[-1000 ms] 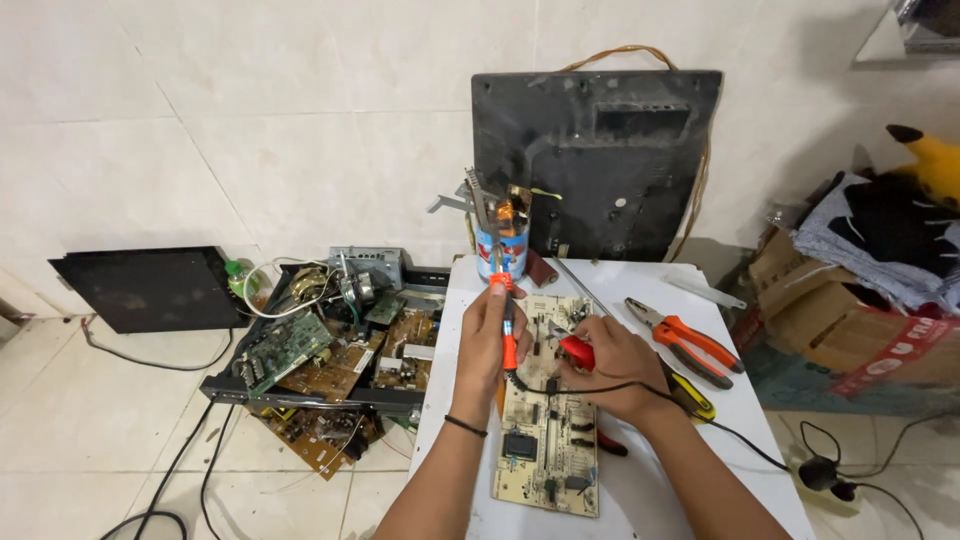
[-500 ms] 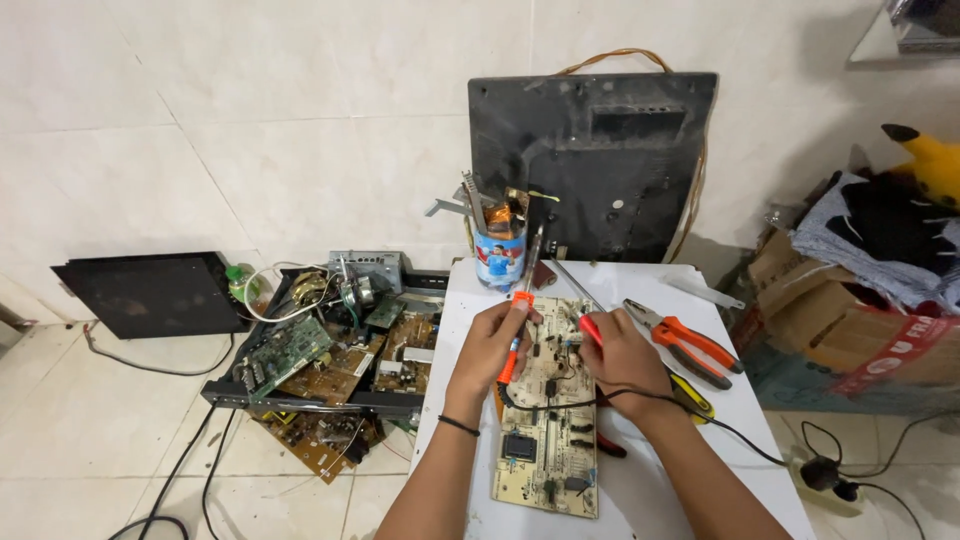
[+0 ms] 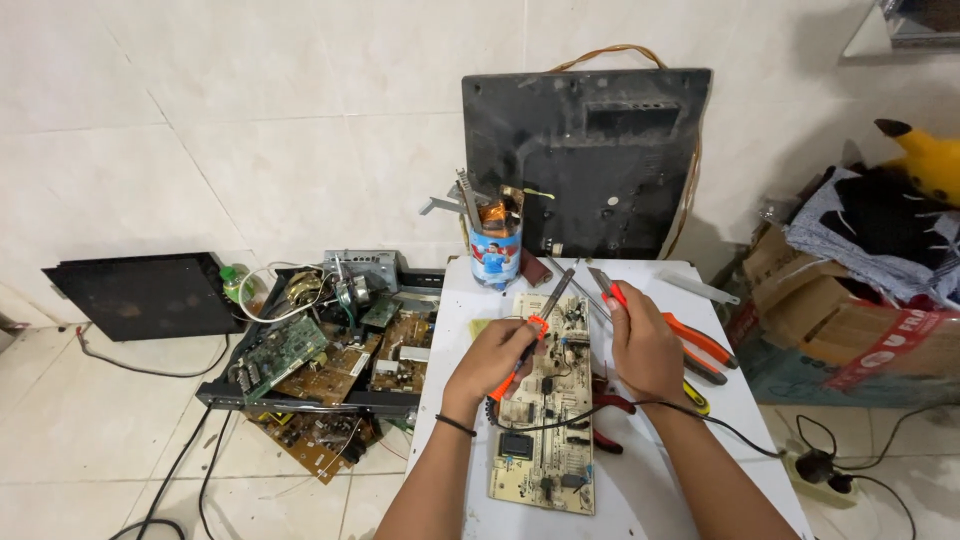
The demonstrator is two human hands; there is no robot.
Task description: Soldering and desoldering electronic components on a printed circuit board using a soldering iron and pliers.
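A beige circuit board [image 3: 545, 430] lies on the white table [image 3: 660, 490] in front of me. My left hand [image 3: 492, 362] grips an orange-handled soldering iron [image 3: 530, 345], its metal shaft slanting up to the right over the board's far end. My right hand [image 3: 645, 345] holds a thin tool with a red grip and a grey tip [image 3: 606, 286] just right of the board's top edge. The iron's black cable [image 3: 700, 418] loops across the board and under my right wrist.
A tin can of tools [image 3: 495, 252] and a black monitor back panel [image 3: 585, 160] stand behind the board. Orange-handled pliers [image 3: 703, 345] lie at right. A black tray of circuit boards [image 3: 330, 350] sits on the floor at left, a cardboard box of clothes [image 3: 850, 330] at right.
My left hand dropped from beside the can to the board and tilted the iron over. My right hand moved up and right with the thin tool.
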